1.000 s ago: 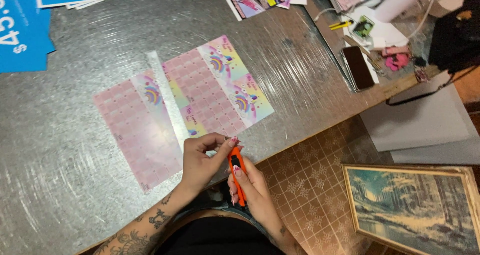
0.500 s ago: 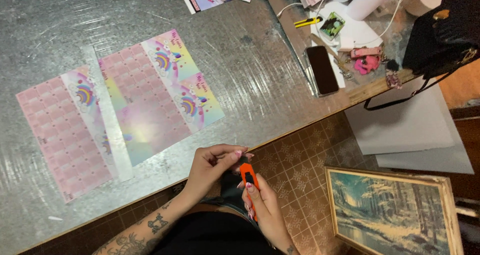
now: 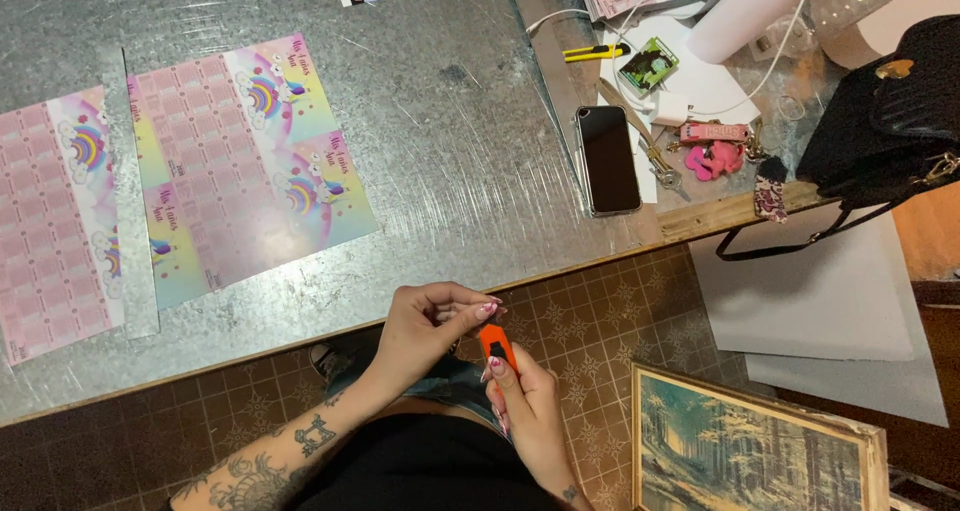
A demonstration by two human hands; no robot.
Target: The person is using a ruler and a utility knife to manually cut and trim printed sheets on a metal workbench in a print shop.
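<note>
Orange utility knife [image 3: 497,346] — gripped in right hand [image 3: 528,403], below metal table's edge [image 3: 300,343] | left hand [image 3: 425,326] pinching its tip | best worked slowly — fingertips off the blade.

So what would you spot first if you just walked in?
Probably the rainbow sheets, bright pink and pastel, lying flat on the grey metal table at upper left. Next, the orange cutter, held in the right hand below the table edge, with the left hand pinching at its top. A black phone lies further right on the table.
</note>
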